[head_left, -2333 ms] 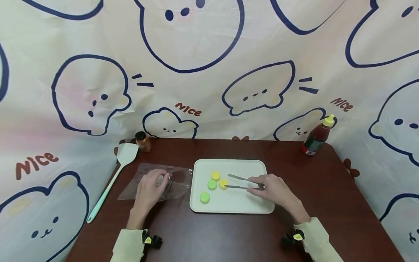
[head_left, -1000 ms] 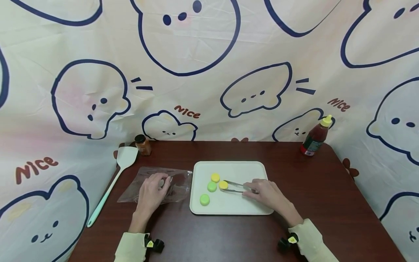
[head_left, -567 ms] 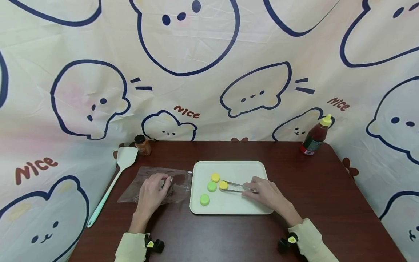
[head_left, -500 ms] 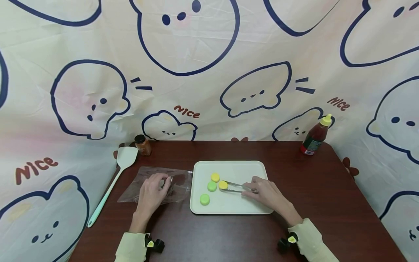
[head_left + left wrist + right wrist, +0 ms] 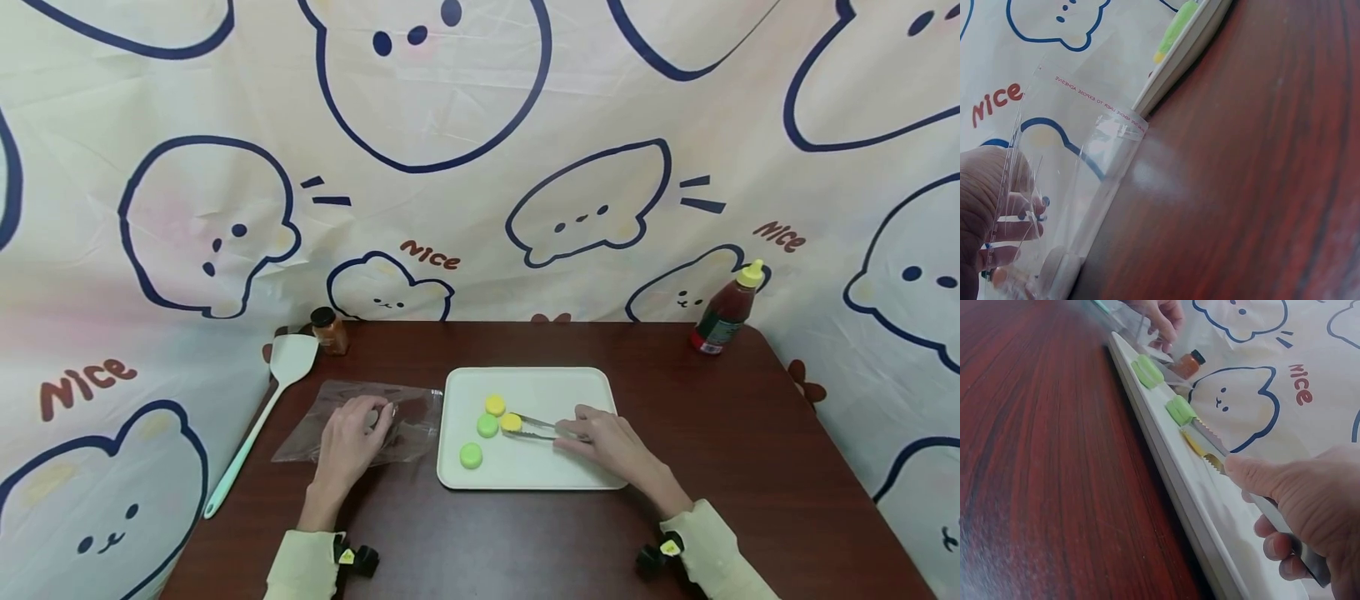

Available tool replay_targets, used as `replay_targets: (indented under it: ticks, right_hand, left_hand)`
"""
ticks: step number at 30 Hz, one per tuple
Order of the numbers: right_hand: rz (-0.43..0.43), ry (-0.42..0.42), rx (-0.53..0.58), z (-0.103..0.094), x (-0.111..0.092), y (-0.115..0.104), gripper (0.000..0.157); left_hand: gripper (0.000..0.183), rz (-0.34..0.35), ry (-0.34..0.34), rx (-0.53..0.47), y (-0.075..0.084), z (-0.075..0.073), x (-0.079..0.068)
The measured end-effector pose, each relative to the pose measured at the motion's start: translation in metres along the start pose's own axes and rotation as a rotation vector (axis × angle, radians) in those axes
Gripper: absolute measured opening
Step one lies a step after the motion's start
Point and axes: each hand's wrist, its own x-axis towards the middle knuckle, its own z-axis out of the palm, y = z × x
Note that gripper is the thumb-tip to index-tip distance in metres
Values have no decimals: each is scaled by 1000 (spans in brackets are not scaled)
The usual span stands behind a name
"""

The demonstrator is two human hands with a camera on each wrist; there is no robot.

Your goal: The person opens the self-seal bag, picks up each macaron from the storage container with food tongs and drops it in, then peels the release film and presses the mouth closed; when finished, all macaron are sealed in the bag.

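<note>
My right hand [image 5: 611, 435] holds metal tongs [image 5: 1279, 515] with serrated tips. Their tips stand on either side of a yellow macaron [image 5: 511, 422] on the white tray [image 5: 555, 467]. Close by lie another yellow macaron [image 5: 495, 405] and two green macarons, one [image 5: 487, 426] beside the yellow ones and one [image 5: 471, 456] nearer the front. Left of the tray, my left hand [image 5: 348, 437] pinches a clear plastic bag [image 5: 1079, 156], holding its side raised. Something pale and round [image 5: 1054, 275] shows low at the bag; I cannot tell what it is.
At the table's left edge lies a pale green spatula [image 5: 288, 360], with a black-capped spice jar [image 5: 331, 332] by its head. A red sauce bottle with a yellow cap [image 5: 726, 317] stands at the back right. A patterned cloth [image 5: 450, 100] hangs behind the table.
Since the earliest frame, my right hand has moved left and drawn the tong tips closer, around the right-hand yellow macaron. My left hand stays at the bag.
</note>
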Motion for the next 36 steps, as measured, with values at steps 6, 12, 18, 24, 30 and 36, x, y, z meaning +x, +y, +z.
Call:
replay_targets:
  ticks: [6, 12, 18, 24, 30, 36]
  right_hand:
    - [22, 20, 33, -2, 0, 1, 30]
    - [26, 29, 46, -2, 1, -1, 32]
    - [35, -13, 61, -2, 2, 0, 30]
    - [50, -56, 59, -4, 4, -1, 33]
    - [24, -44, 45, -6, 2, -2, 33]
    - [7, -18, 44, -9, 8, -8, 35]
  left_hand:
    - [8, -11, -9, 0, 0, 1, 2]
    - [9, -26, -21, -13, 0, 1, 3]
    - [10, -22, -30, -8, 0, 2, 3]
    - [9, -18, -31, -7, 0, 2, 4]
    - [8, -19, -33, -11, 0, 3, 4]
    - [6, -26, -18, -10, -1, 0, 3]
